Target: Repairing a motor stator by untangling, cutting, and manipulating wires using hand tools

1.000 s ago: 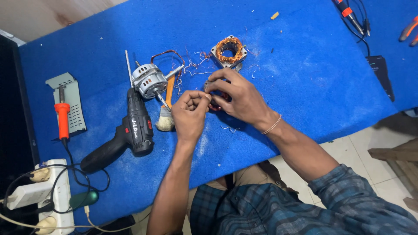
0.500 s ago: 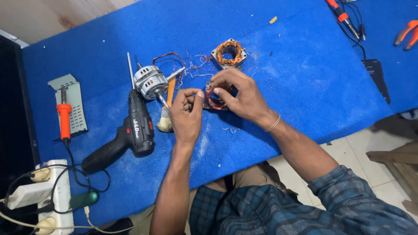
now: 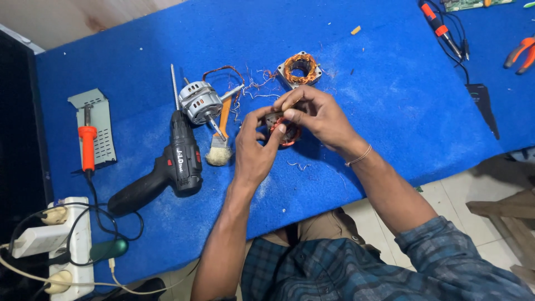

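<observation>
Both hands hold a small motor stator [image 3: 281, 129] with copper windings just above the blue table [image 3: 390, 100]. My left hand [image 3: 253, 150] grips it from the left side. From above and the right, my right hand [image 3: 317, 114] pinches its top edge with the fingertips. A second stator [image 3: 301, 68] with copper coils lies on the table just beyond my right hand. Loose thin wires [image 3: 251, 83] trail between that stator and a grey motor [image 3: 199, 103] to the left.
A black cordless drill [image 3: 167, 167] and a small brush [image 3: 220, 145] lie left of my hands. Further left sit an orange soldering iron [image 3: 87, 145] on its stand and a white power strip [image 3: 67, 245]. Screwdrivers [image 3: 440, 28] and orange pliers [image 3: 521, 53] lie at the far right.
My hands have turned the stator slightly between them and my right fingers have shifted onto its top edge. The view has moved a little; the tools on the table have not moved.
</observation>
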